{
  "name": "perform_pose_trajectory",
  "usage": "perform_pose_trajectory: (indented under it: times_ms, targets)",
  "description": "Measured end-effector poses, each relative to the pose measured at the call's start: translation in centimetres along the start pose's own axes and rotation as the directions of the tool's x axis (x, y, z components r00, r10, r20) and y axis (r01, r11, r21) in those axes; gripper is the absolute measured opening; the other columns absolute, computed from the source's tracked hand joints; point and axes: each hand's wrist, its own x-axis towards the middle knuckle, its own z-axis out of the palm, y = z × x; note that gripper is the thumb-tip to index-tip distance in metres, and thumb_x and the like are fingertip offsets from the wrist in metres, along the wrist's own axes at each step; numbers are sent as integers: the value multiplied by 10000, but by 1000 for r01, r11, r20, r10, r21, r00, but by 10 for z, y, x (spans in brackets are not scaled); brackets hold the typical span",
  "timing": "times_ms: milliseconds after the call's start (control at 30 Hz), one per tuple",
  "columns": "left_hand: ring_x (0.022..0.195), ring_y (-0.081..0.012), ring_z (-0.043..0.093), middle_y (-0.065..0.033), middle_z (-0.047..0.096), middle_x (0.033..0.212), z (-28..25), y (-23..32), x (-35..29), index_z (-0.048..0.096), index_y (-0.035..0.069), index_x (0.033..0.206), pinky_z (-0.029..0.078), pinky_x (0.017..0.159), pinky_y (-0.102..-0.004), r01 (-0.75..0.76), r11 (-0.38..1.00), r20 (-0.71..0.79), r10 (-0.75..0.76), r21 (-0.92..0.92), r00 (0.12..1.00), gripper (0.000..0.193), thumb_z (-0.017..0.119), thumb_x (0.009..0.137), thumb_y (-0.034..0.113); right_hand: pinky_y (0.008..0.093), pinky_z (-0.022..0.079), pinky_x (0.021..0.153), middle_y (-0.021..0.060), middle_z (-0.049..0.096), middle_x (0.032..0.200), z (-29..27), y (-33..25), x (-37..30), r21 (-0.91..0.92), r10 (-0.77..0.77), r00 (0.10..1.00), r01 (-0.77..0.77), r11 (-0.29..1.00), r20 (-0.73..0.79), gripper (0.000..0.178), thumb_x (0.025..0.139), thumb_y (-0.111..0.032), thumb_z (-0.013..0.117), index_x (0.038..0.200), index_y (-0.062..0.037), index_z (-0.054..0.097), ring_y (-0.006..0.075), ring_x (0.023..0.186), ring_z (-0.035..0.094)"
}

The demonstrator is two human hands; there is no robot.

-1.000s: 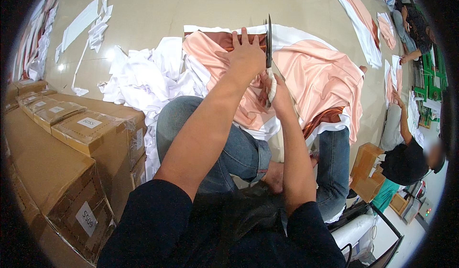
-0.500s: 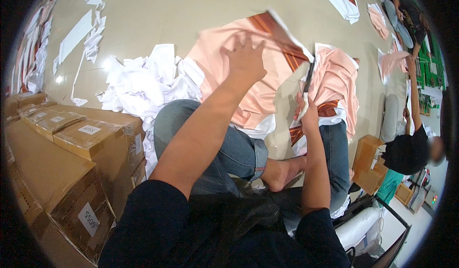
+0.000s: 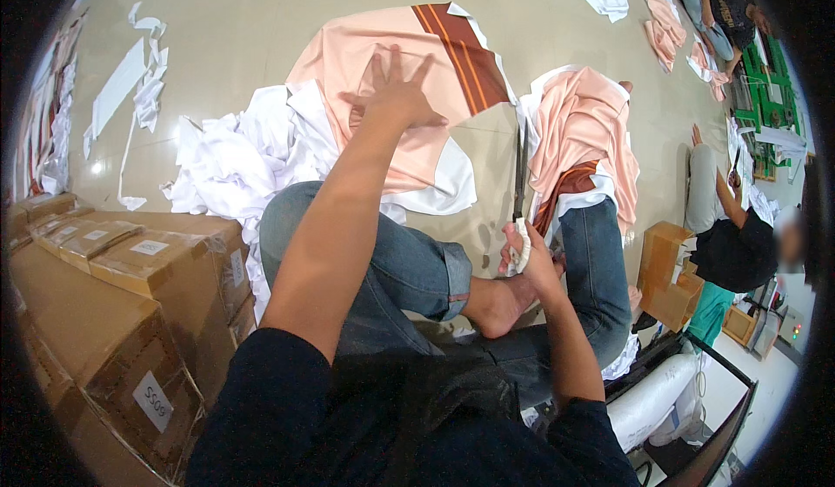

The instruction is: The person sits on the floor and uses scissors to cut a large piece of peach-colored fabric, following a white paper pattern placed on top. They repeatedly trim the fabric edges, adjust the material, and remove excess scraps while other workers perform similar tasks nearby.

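Note:
My left hand lies with spread fingers on a peach fabric piece on the floor. This piece has a brown band with orange stripes and white edging. My right hand is wrapped round the pale handles of a pair of scissors. Their dark blades point away from me and look nearly closed, with the tips by the band's right corner; whether they touch the cloth I cannot tell. Right of the blades, a second peach fabric piece lies bunched, partly against my right knee.
White cloth is heaped left of the peach piece. Taped cardboard boxes stand at my left. White scraps lie at the far left. A person in a dark shirt sits at the right beside an open carton.
The peach piece has been laid flatter and shifted left, with my left hand moving left on it. My right hand has drawn the scissors left and nearer to me.

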Motion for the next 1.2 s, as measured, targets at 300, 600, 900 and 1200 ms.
perform_pose_trajectory:
  times_ms: [300, 600, 900, 1200]
  targets:
    - [1740, -445, -185, -74, -267, 1891, 6, 2, 3, -23, 484, 1815, 131, 1156, -1003, 8, 995, -143, -23, -100, 990, 1278, 863, 901, 600, 328, 497, 627, 40, 567, 711, 32, -49, 39, -103, -73, 993, 83, 991, 96, 724, 1071, -701, 678, 1291, -13, 622, 185, 607, 644]
    - [1730, -461, -215, -136, -226, 1898, 18, 0, 8, 3, 472, 1821, 101, 1129, -1020, 96, 995, -146, -91, 27, 985, 1289, 875, 880, 598, 313, 516, 537, -21, 494, 710, 48, -58, 80, -171, -149, 988, 141, 975, -32, 577, 1052, -599, 778, 1159, -47, 650, 92, 598, 523]
    - [1748, -495, -28, -166, -75, 1916, 28, 10, 1, 72, 459, 1824, 188, 1199, -959, -69, 994, -310, 93, 89, 946, 1399, 1000, 777, 485, 316, 488, 561, 3, 564, 765, -8, -11, 12, -334, 0, 997, 27, 942, 81, 494, 1067, -486, 806, 1206, -47, 628, 110, 610, 556]
    - [1753, -468, -45, -128, -87, 1921, 29, 18, -7, 115, 466, 1821, 185, 1194, -965, 9, 993, -182, 13, 120, 983, 1331, 979, 809, 470, 319, 496, 565, 48, 649, 863, 23, -20, 41, -434, -143, 981, 185, 882, 127, 581, 1041, -544, 817, 1186, -13, 630, 127, 625, 603]
